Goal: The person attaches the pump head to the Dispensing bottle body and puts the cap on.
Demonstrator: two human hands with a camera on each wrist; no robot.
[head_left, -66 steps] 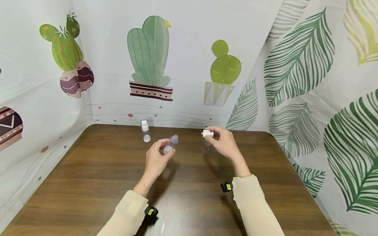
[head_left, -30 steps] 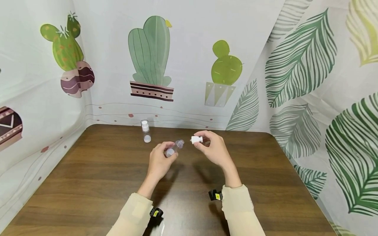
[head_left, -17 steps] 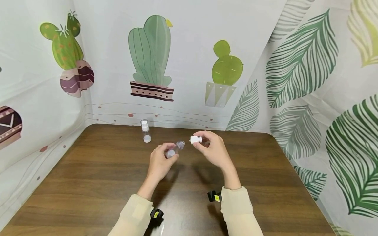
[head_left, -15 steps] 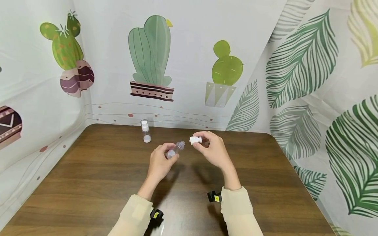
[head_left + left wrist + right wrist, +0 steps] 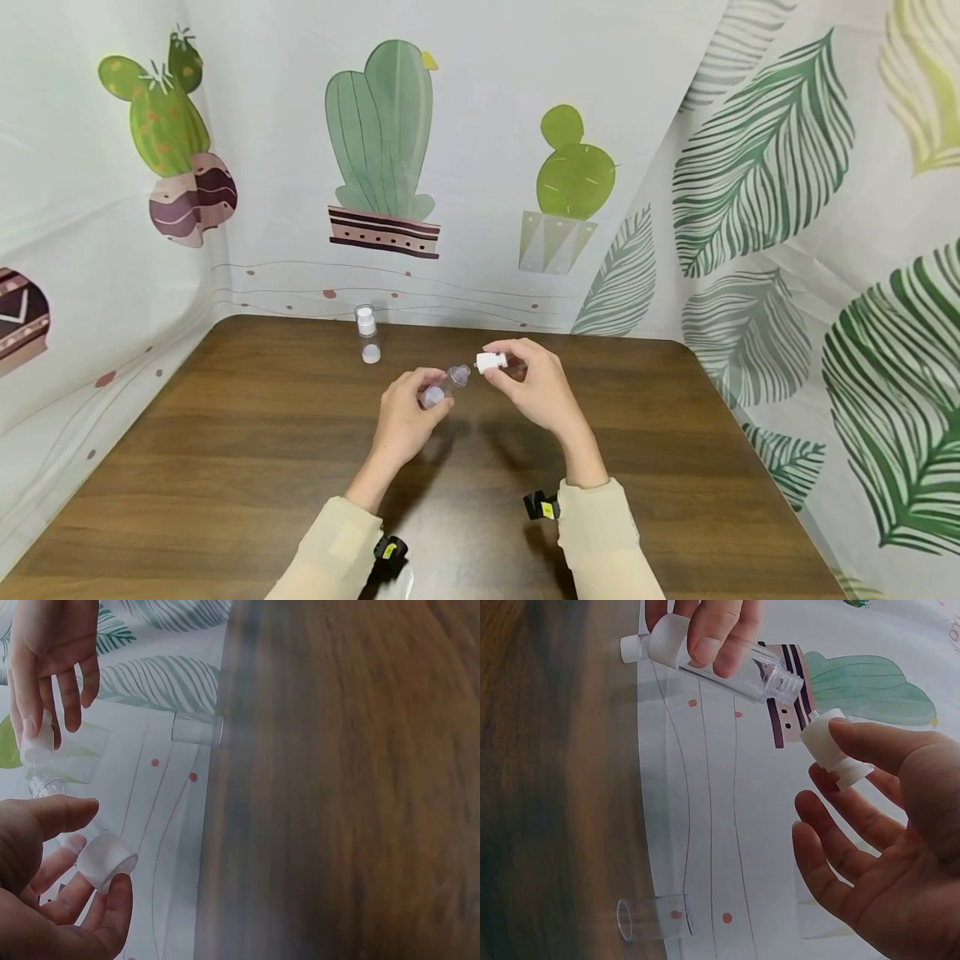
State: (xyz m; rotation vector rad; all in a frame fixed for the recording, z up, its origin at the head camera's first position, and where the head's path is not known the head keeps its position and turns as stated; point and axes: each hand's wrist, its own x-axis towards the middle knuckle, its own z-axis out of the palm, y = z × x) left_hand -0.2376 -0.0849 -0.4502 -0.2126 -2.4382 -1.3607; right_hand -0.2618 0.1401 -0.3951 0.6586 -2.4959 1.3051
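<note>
My left hand (image 5: 405, 417) grips a small clear bottle (image 5: 731, 669) with a white bottom, tilted so that its open threaded neck points up and to the right. My right hand (image 5: 542, 387) pinches a white pump head (image 5: 826, 739) between thumb and fingertips. Its narrow inner end faces the bottle's neck, with a small gap between the two in the right wrist view. In the left wrist view the pump head (image 5: 37, 742) sits just beyond the bottle's mouth, and the left fingers curl round the white bottom (image 5: 106, 860).
A second clear bottle (image 5: 368, 335) with a white pump stands capped at the back left of the wooden table (image 5: 247, 442). A clear cap (image 5: 656, 919) stands on the table near the back, mostly behind my right hand in the head view. A patterned cloth (image 5: 480, 167) hangs behind.
My right hand has moved left with the pump head, closer to the bottle's neck. The left hand has shifted slightly right and down, tilting the bottle further toward the pump head.
</note>
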